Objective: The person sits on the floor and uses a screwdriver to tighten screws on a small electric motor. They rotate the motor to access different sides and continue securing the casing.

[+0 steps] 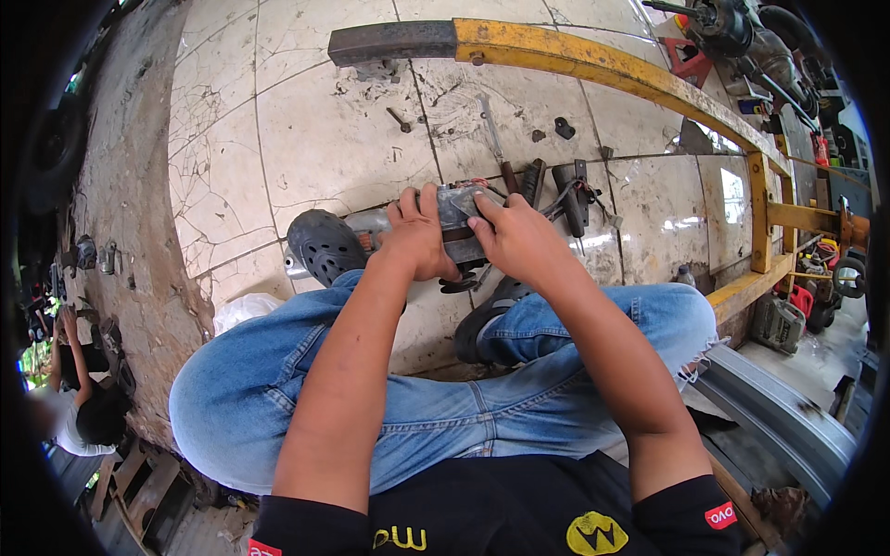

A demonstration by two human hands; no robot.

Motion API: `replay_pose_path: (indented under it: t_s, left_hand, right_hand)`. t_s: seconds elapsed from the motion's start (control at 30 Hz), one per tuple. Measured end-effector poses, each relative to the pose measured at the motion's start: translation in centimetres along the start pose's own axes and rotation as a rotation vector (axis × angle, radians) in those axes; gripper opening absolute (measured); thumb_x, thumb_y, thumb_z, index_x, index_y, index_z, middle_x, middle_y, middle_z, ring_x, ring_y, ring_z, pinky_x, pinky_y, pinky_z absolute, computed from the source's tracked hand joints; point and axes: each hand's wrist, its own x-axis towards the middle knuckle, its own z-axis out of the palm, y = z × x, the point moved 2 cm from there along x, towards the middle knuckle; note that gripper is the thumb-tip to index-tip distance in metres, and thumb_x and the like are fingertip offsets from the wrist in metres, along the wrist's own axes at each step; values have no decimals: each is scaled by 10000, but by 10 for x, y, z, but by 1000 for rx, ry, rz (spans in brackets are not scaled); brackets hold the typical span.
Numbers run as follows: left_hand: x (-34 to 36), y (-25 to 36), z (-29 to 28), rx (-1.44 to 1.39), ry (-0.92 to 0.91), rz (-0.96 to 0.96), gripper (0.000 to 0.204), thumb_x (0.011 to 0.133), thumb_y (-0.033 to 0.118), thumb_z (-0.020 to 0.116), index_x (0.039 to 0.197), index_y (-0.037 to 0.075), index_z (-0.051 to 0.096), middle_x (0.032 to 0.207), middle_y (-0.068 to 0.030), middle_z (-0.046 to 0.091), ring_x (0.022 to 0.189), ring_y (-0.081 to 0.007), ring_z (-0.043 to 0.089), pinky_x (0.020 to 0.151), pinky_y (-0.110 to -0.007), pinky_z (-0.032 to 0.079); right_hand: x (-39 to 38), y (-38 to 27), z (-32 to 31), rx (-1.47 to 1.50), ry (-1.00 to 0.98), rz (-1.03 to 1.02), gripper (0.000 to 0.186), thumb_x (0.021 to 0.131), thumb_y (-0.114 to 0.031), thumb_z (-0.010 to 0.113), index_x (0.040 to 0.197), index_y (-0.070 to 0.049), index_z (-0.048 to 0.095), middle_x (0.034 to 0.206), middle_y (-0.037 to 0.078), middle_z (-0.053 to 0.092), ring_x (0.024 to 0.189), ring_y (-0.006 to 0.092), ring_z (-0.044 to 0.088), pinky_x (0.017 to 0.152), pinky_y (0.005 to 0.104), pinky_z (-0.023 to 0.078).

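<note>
sits low over tiled floor [324,120]; grasps grey metal part [456,206] with curled fingers of left hand [414,239] and right hand [521,239], both wrapped about it. holds it just right of left clog [326,248], ahead of right clog [476,329]; cannot tell about contact with floor. beyond, on floor: brown-handled tool [509,176], bolt [403,123]. arching past them: yellow frame [575,56].
</note>
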Motion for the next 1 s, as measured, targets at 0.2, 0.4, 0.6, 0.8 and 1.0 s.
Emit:
replay_pose_path:
  t_s: [0.2, 0.4, 0.6, 0.8, 1.0]
  left_hand:
    - [-4, 1, 1, -3, 8, -6, 1380, 540, 345, 950, 1561, 147, 43, 1581, -168, 155, 1425, -439, 257, 1057, -658, 396]
    - [5, -8, 7, -8, 53, 21, 1373, 541, 345, 947, 1559, 146, 48, 1570, -167, 173, 1422, -440, 266, 1052, -656, 400]
    - [3, -5, 5, -11, 34, 9, 1363, 541, 348, 944, 1555, 147, 56, 1562, -167, 184, 1419, -442, 269, 1050, -655, 402]
    - [0, -3, 5, 6, 28, -1, 1362, 546, 346, 943, 1556, 140, 54, 1566, -168, 177, 1418, -446, 269, 1043, -656, 403]
    - [2, -4, 7, -10, 24, 2, 1385, 540, 353, 953, 1566, 138, 48, 1582, -172, 153, 1431, -445, 257, 1055, -655, 392]
  right_hand:
    - [-5, 0, 2, -17, -42, -1, 401, 990, -327, 551, 1305, -87, 613, 990, 301, 627, 855, 481, 663, 770, 531, 550]
    - [-12, -4, 2, -66, -67, 22, 398, 994, -331, 547, 1285, -67, 613, 999, 286, 617, 855, 481, 665, 767, 530, 552]
    - [-11, -9, 2, -75, -11, 20, 398, 994, -333, 548, 1254, -39, 614, 997, 294, 613, 836, 467, 675, 729, 511, 565]
    - [4, -11, 2, -87, 17, 37, 373, 992, -326, 552, 1199, -22, 614, 982, 292, 611, 813, 469, 676, 724, 510, 566]
    - [-5, -18, -1, -83, 4, 42, 362, 988, -309, 555, 1198, -21, 615, 991, 302, 615, 828, 475, 676, 730, 516, 567]
